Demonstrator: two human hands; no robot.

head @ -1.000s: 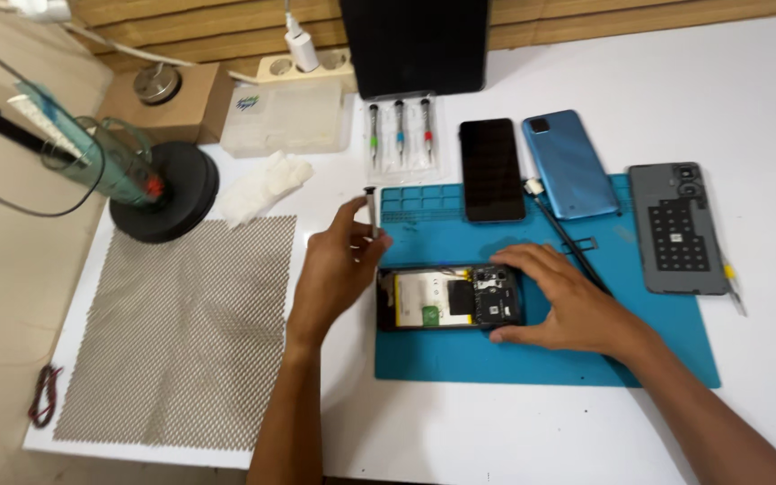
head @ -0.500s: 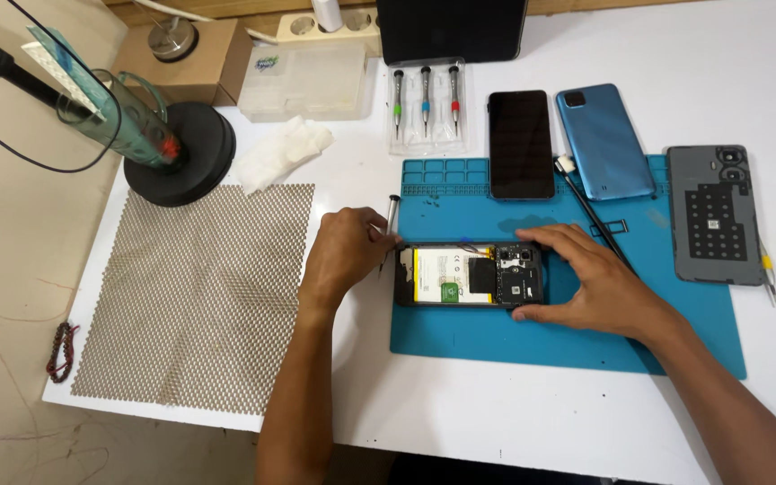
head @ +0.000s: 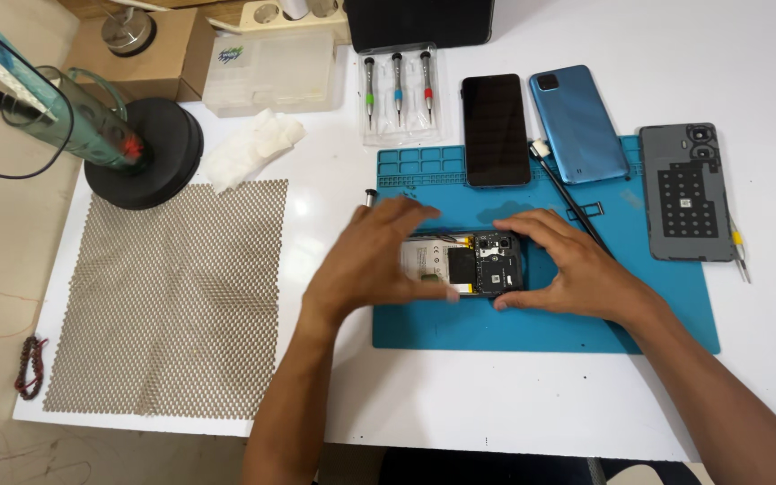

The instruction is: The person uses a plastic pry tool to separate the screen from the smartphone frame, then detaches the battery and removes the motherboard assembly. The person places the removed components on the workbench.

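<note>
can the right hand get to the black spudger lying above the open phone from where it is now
Probably yes. The right hand rests on the open phone, and the black spudger lies bare on the blue mat just beyond its fingers. Nothing lies over it.

mesh mat (head: 172,301), 3 screwdrivers (head: 397,90), blue phone (head: 578,122), black phone (head: 495,129), tissue (head: 251,147)

Two bare forearms, left hand (head: 370,265), right hand (head: 572,269), no sleeves
</note>
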